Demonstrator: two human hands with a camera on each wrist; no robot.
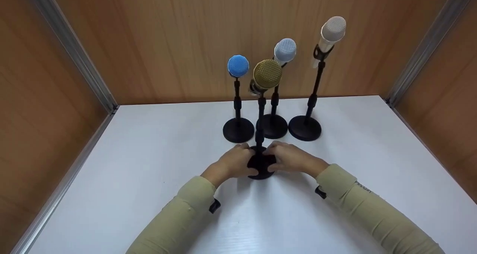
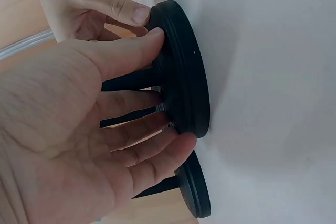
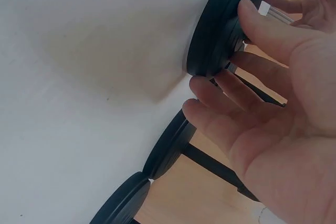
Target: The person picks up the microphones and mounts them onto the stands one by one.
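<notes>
A gold-headed microphone [image 1: 267, 74] is clipped on a black stand [image 1: 259, 131] nearest to me. On the left side of its round base [image 2: 184, 72], my left hand [image 1: 236, 161] grips the edge between thumb and fingers. My right hand [image 1: 292, 158] holds the same base from the opposite side, its thumb [image 3: 257, 19] on the upper face. In both wrist views the base stands upon or very close to the white tabletop; a gap beneath it cannot be made out.
Behind stand a blue-headed microphone [image 1: 238, 66], a pale blue one [image 1: 285, 50] and a taller white one [image 1: 333, 29], each on a black round-based stand. Wood-grain panels [image 1: 167, 41] enclose the white table [image 1: 149, 149] at the back and sides, with metal strips [image 1: 84, 60] in the corners.
</notes>
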